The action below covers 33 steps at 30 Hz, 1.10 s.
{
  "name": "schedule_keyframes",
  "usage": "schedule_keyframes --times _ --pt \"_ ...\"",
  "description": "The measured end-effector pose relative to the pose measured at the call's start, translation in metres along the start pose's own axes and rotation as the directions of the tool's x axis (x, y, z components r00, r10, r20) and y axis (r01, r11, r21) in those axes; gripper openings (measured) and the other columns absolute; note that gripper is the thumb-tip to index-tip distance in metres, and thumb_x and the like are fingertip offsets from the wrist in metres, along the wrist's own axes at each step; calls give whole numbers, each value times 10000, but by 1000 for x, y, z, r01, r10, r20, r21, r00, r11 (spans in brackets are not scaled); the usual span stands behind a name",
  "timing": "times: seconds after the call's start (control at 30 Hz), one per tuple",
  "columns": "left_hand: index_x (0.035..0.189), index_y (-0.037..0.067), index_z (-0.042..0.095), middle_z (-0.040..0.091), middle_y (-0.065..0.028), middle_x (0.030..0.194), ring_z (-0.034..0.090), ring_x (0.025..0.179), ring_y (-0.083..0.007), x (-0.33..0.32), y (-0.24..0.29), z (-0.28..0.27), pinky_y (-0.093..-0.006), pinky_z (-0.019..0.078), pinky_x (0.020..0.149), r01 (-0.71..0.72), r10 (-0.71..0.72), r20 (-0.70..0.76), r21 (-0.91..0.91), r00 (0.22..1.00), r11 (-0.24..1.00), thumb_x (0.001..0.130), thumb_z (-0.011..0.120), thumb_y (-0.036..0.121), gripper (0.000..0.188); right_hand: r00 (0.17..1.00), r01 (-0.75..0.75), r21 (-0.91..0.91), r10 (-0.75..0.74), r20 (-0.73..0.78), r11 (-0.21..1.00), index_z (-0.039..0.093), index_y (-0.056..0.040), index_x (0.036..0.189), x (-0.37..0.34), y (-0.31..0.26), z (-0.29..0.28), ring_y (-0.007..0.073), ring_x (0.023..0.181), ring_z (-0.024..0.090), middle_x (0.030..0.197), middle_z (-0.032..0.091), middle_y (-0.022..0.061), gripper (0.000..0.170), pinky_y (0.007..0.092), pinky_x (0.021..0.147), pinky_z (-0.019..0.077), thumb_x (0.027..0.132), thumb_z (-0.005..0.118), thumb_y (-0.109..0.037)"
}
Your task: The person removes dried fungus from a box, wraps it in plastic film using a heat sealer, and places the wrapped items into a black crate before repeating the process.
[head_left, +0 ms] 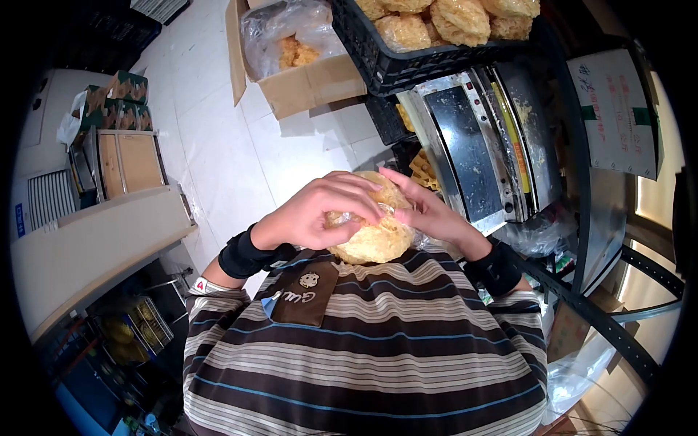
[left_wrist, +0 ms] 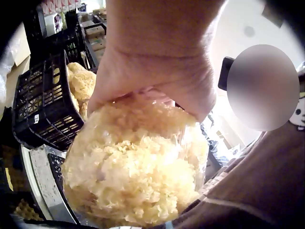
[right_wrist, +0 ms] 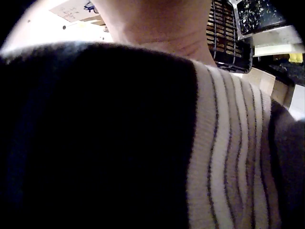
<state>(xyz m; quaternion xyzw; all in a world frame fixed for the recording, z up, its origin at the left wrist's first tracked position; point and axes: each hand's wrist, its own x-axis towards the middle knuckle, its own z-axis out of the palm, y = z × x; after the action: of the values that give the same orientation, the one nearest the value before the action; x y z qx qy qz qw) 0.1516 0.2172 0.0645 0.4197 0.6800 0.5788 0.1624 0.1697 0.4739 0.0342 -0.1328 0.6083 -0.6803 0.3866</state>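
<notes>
Against the striped shirt front sits a clear plastic bag of frilly, pale yellow dried snow fungus (head_left: 376,244), rounded and bulging. My left hand (head_left: 323,212) grips its top from the left, thumb and fingers bent over the plastic. From the other side my right hand (head_left: 430,213) holds it, thumb towards the gathered middle and fingers along the far side. Between the thumbs the plastic is bunched and shiny. The left wrist view shows the bag (left_wrist: 136,174) large under the left palm. In the right wrist view, shirt cloth hides the right fingers and the bag.
Ahead, a black crate (head_left: 429,67) is piled with similar bags. Left of it, an open cardboard box (head_left: 313,87) lined with plastic holds more. A metal machine with a dark top (head_left: 465,138) stands at right, beside a shelf frame (head_left: 611,341). A counter (head_left: 94,254) lies at left.
</notes>
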Motion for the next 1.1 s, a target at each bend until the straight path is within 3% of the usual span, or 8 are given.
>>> schedule_keyframes --times 0.2,0.3,0.4,0.47,0.67,0.93,1.0,1.1 --pt "1046 43 694 688 -121 1085 586 1136 -349 1 -7 -1 -436 448 987 49 -49 1 53 999 997 730 574 -12 342 998 -65 53 64 13 996 193 5 1504 1 -3 -3 205 1367 330 1495 338 130 712 319 1111 278 951 592 -201" --pt "1055 27 686 686 -114 1105 581 1148 -355 -1 -13 -4 -436 448 992 59 -58 -23 56 998 997 744 548 -8 342 992 -82 416 114 -51 906 214 -39 1510 3 3 -7 225 1402 306 1543 271 120 736 359 1131 270 936 600 -289" --pt "1084 16 678 677 -130 1126 580 1155 -355 -6 -23 -9 -431 443 999 101 -102 -42 -22 994 995 758 535 -9 357 984 168 254 -147 -100 953 244 -42 1501 -1 4 -12 248 1371 357 1486 370 118 755 364 1106 309 893 665 -192" --pt "1121 14 667 664 -163 1145 574 1170 -359 -6 -26 -13 -418 440 1004 174 -181 -56 -115 982 978 776 534 -14 371 946 294 -253 -318 -59 922 467 -49 1359 -5 -7 -11 251 1307 441 1428 436 138 605 368 1056 375 827 734 -156" --pt "1171 11 652 651 -159 1049 602 1033 -303 2 -24 -26 -385 453 923 265 -260 55 -108 964 958 841 612 166 367 887 319 -425 -425 -180 847 582 -8 923 -10 23 -11 226 1083 606 1229 591 139 150 325 919 476 834 698 -45" --pt "1169 65 674 537 -93 938 544 890 -245 23 -12 -26 -332 447 820 198 -212 174 94 962 976 786 707 217 413 822 427 -87 -427 -378 900 568 3 920 -7 22 8 175 1000 616 1035 645 103 36 268 882 466 894 594 7" --pt "1150 77 687 531 -91 899 541 869 -239 22 -15 -24 -318 448 778 147 -162 157 107 974 983 786 720 246 404 855 258 87 -186 -484 962 566 -13 946 -11 17 12 115 945 597 977 623 58 37 246 847 464 916 565 10" --pt "1143 83 696 533 -94 904 540 873 -237 21 -16 -22 -319 448 774 115 -129 163 89 978 989 784 719 238 392 851 249 209 -111 -513 945 564 -16 972 -5 31 8 71 894 570 932 599 24 54 238 799 461 925 559 10"
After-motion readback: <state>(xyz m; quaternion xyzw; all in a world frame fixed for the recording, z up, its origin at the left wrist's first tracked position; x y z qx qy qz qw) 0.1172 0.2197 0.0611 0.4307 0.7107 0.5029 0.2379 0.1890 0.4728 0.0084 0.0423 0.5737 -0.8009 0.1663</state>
